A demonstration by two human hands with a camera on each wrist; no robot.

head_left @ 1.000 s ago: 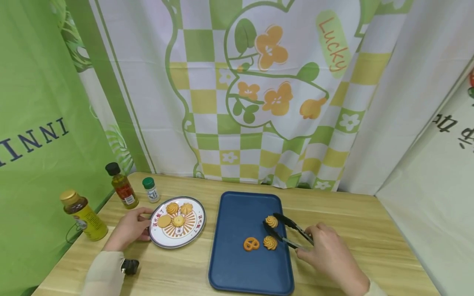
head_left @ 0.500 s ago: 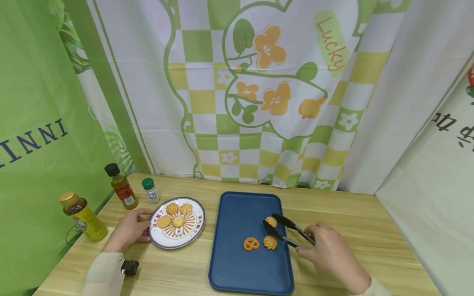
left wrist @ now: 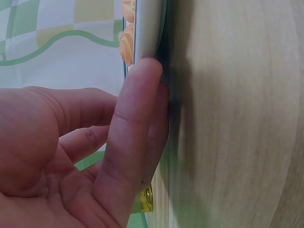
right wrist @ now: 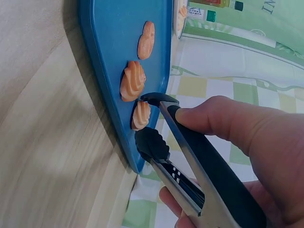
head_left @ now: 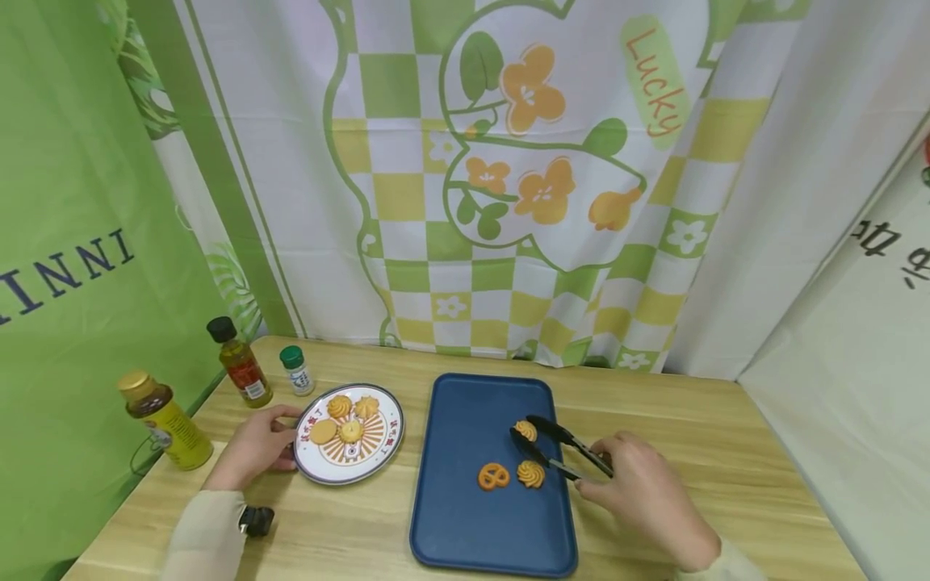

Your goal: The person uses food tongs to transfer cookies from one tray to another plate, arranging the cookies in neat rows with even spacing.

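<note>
My right hand (head_left: 639, 488) grips a pair of black-tipped metal tongs (head_left: 570, 452). Their spread tips stand on either side of a swirled cookie (head_left: 525, 431) near the right side of a blue tray (head_left: 465, 532). Closer to me on the tray lie another swirled cookie (head_left: 530, 474) and a pretzel (head_left: 493, 476). In the right wrist view, the tongs' tips (right wrist: 152, 143) straddle the farther cookie (right wrist: 141, 115). My left hand (head_left: 257, 444) holds the left rim of a round patterned plate (head_left: 356, 470), which carries several cookies; in the left wrist view a finger touches the plate's edge (left wrist: 148, 38).
Behind and left of the plate stand a yellow-labelled bottle (head_left: 174, 432), a black-capped bottle (head_left: 243, 371) and a small green-capped shaker (head_left: 297, 373). A patterned curtain (head_left: 523, 266) hangs behind the wooden table (head_left: 676, 411).
My right hand and the tongs have shifted slightly left. The farther swirled cookie on the tray has moved a little left with the tips. My left hand stays at the plate.
</note>
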